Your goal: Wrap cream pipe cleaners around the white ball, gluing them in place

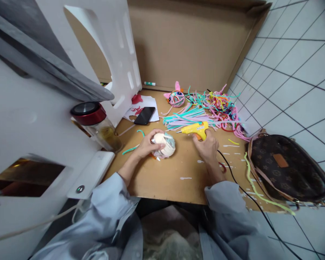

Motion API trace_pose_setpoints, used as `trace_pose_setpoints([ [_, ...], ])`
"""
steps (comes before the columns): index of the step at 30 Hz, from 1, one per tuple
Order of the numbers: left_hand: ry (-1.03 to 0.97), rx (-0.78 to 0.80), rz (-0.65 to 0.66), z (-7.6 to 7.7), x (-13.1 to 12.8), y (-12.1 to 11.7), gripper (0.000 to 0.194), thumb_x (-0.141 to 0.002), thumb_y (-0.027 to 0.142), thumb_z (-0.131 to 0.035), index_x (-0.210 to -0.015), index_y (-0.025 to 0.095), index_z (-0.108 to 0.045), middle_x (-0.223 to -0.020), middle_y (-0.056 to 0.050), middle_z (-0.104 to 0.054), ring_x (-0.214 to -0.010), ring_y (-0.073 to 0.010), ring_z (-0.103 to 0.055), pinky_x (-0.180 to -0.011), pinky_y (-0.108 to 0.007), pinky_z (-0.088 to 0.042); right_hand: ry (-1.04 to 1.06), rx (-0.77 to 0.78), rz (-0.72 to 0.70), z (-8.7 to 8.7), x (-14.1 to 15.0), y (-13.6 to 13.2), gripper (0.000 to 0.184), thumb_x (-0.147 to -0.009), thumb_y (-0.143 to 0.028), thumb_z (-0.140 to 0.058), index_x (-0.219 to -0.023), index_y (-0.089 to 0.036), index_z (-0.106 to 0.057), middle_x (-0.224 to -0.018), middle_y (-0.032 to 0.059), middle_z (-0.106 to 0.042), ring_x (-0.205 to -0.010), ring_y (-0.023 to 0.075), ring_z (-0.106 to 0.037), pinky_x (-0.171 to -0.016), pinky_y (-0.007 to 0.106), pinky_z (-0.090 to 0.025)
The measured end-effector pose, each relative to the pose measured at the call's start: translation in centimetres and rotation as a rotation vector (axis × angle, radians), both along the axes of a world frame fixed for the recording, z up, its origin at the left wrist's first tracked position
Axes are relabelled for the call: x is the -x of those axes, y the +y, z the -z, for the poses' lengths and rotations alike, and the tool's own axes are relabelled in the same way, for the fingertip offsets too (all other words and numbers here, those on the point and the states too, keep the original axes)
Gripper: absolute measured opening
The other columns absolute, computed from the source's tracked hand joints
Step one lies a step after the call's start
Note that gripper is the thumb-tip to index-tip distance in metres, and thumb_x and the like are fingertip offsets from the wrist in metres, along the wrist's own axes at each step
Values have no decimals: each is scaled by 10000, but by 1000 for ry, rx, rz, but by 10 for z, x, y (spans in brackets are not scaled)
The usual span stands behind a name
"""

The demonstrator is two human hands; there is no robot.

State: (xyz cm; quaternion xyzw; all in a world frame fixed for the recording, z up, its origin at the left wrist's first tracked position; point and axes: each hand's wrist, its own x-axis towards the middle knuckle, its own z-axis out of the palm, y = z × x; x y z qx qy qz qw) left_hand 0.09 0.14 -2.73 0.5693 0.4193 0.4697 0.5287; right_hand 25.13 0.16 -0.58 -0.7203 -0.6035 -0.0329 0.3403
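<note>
My left hand (pixel 148 144) is wrapped round the left side of a ball (pixel 166 145) covered in cream strips, with some pale teal and pink on it. In my right hand (pixel 208 147) is a yellow hot glue gun (pixel 196 129), gripped by its handle. Its metal nozzle points left, a short way from the ball's upper right and not touching it. A black cord (pixel 234 177) trails from the gun to the lower right. Loose teal pipe cleaners (pixel 130 150) lie just left of my left hand.
A bundle of pipe cleaners (pixel 188 117) and a tangled multicoloured heap (pixel 222 103) lie behind the gun. A decorated ball figure (pixel 176 98), a phone (pixel 144 115) and a marker (pixel 150 83) are farther back. A glass bottle (pixel 108 133) stands left; a brown handbag (pixel 289 166) sits right.
</note>
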Motion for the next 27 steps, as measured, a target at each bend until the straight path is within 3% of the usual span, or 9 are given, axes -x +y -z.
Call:
trace_pose_setpoints([
  [5,-8,18,2,-4,0,-2,657,-526,401,-854,-1085,179,-590,-919,-18,-655,-738,-149,-592,-665,-237,-514,1,-190,-187,4,4,-5,247,-785,-429,-582,-882,-202,-585,-854,100,-687,-810,258,-639,-699,336,-450],
  [11,5,12,13,0,0,-1,661,-527,409,-853,-1087,182,-586,-944,-25,-666,-753,-157,-601,-678,-244,-516,-17,-280,-297,5,9,-10,188,-806,-407,-585,-849,-230,-541,-798,61,-658,-757,226,-625,-665,311,-449],
  [27,4,-1,34,4,1,2,670,-538,414,-860,-1106,188,-586,-1022,-49,-680,-823,-179,-633,-702,-247,-519,-57,-318,-357,7,10,-12,142,-856,-369,-580,-848,-236,-530,-788,43,-639,-743,208,-610,-655,294,-437],
])
